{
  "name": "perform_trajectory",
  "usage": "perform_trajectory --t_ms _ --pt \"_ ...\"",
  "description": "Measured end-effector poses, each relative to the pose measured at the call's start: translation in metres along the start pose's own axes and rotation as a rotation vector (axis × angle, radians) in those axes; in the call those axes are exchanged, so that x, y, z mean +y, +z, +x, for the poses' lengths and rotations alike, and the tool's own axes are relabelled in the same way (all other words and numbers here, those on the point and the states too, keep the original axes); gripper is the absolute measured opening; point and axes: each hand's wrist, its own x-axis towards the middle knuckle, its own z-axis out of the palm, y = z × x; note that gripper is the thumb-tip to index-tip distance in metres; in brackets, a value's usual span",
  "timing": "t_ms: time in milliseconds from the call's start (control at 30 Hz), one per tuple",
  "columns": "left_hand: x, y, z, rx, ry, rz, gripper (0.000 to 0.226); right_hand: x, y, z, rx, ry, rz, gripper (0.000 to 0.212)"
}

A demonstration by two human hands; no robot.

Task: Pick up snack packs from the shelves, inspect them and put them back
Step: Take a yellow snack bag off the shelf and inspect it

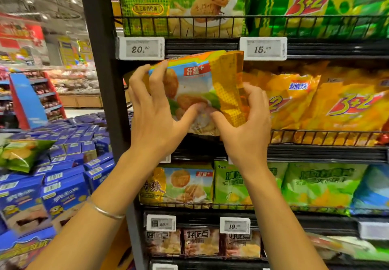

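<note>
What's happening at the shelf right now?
A person holds a biscuit pack in both hands in front of the second shelf. The left hand holds its left edge, and the right hand has a grip on the crumpled golden right side. The pack is off the shelf and tilted, not yet put back.

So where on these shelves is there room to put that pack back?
Both hands, left hand and right hand, hold the biscuit pack before the one dark gap, between the shelf post and the yellow 3+2 bags. Elsewhere the shelves are packed tight.
</note>
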Motion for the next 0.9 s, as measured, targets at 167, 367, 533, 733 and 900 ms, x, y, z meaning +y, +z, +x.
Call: perform_trajectory --t_ms 167,367,533,733,900 --pt "-0.010 0.004 0.005 -0.036 -0.009 -0.068 0.089 -0.001 0.010 -0.002 0.076 0.016 -0.109 0.048" --pt "-0.020 0.012 0.013 -0.132 -0.091 0.000 0.088 -0.003 0.026 -0.003 0.090 0.130 -0.135 0.062" --pt "-0.027 0.013 0.018 -0.093 -0.103 0.184 0.089 -0.004 0.035 0.001 0.009 0.115 -0.362 0.060" --pt "-0.023 0.017 0.030 -0.249 -0.099 0.136 0.092 -0.002 0.035 0.000 -0.137 0.073 -0.535 0.056" --pt "-0.025 0.015 0.040 -0.215 -0.115 0.202 0.082 -0.004 0.036 -0.009 0.011 0.122 -0.367 0.059"
